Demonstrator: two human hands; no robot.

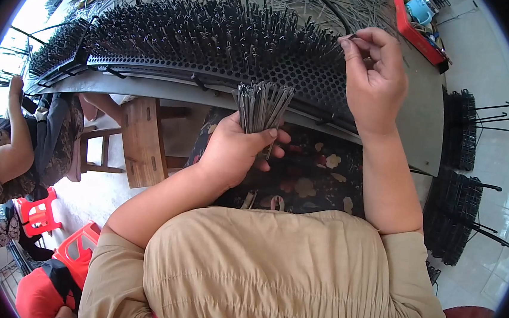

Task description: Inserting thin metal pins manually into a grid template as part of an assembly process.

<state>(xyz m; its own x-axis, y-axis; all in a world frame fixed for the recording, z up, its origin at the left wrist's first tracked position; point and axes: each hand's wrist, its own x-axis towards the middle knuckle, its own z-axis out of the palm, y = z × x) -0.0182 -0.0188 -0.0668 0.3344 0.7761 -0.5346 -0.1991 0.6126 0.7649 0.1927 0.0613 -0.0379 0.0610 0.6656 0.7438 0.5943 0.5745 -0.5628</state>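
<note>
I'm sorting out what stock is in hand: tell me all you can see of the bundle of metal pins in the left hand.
The bundle of metal pins is a tight sheaf of thin, straight, grey pins that look like steel. It stands roughly upright, fanning slightly at the top. The left hand grips its lower part, fingers wrapped around it. It is held in front of the near edge of the perforated black board, above the floral lap.

The left hand (240,149) covers the lower ends of the metal pins (263,107). What the right hand (373,73) pinches is too small, perhaps one pin.
</note>
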